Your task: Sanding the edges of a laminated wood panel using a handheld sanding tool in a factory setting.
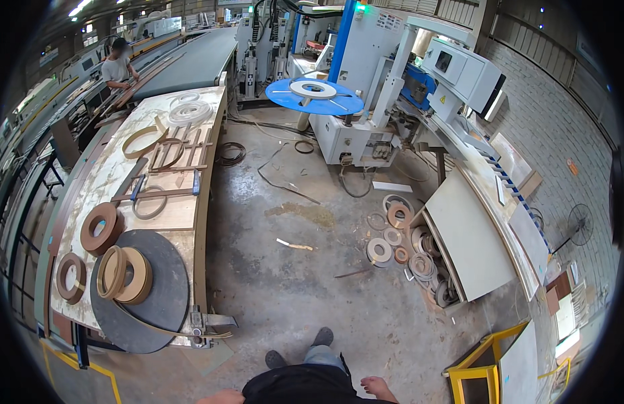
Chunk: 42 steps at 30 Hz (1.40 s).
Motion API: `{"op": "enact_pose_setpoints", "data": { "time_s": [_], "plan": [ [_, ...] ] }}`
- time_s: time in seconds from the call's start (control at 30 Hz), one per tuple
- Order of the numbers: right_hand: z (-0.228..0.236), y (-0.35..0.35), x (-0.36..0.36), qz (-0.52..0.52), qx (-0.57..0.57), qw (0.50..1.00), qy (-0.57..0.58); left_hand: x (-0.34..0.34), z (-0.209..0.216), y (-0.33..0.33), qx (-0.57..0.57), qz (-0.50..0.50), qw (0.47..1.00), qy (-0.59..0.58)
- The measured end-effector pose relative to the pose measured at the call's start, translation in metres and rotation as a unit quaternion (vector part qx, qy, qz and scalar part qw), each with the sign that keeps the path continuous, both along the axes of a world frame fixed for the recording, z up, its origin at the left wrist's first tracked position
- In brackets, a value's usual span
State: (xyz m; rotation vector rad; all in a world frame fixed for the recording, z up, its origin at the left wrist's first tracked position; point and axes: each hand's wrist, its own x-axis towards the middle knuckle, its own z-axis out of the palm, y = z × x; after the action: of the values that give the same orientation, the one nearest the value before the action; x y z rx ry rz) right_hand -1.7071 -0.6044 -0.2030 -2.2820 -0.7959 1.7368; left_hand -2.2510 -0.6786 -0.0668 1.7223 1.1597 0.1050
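Presently, at far left, a long pale workbench (116, 176) carries brown rolls of edge-banding tape (102, 228) and a tan roll (125, 275) standing on a round dark grey turntable disc (158, 296). The left hand (221, 397) shows only at the bottom edge, touching nothing; whether it is open cannot be told. The right hand (377, 386) hangs loosely open and empty over the grey concrete floor (305, 283). Further right, more tape rolls (399, 239) lie scattered beside a leaning pale board (468, 242).
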Motion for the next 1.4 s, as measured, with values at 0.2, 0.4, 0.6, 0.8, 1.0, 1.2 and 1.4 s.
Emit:
{"op": "enact_pose_setpoints", "data": {
  "time_s": [0.2,0.4,0.6,0.8,1.0,1.2,1.4],
  "plan": [
    [0.004,0.008,-0.008,0.008,0.008,1.0,0.004,-0.026,-0.063,-0.022,0.132,0.024,0.986,-0.098],
    [0.013,0.019,-0.013,0.014,0.018,1.0,-0.007,-0.04,-0.106,-0.037,0.258,0.052,0.944,-0.197],
    [0.012,0.024,-0.007,0.019,0.019,1.0,-0.005,-0.021,-0.037,-0.008,0.07,-0.091,0.989,0.095],
    [0.018,0.024,-0.009,0.016,0.027,0.999,-0.013,-0.014,-0.028,-0.012,0.089,-0.059,0.99,0.094],
    [0.007,0.004,-0.007,-0.003,0.016,1.0,0.015,0.001,0.021,0.015,-0.05,-0.024,0.982,0.178],
    [0.006,0.007,-0.01,-0.005,0.002,1.0,0.028,0.002,0.045,0.019,-0.039,-0.034,0.988,0.146],
    [0.013,0.03,-0.011,0.01,0.028,1.0,0.005,0.002,0.015,0.013,-0.022,-0.023,0.988,0.149]
  ]
}}
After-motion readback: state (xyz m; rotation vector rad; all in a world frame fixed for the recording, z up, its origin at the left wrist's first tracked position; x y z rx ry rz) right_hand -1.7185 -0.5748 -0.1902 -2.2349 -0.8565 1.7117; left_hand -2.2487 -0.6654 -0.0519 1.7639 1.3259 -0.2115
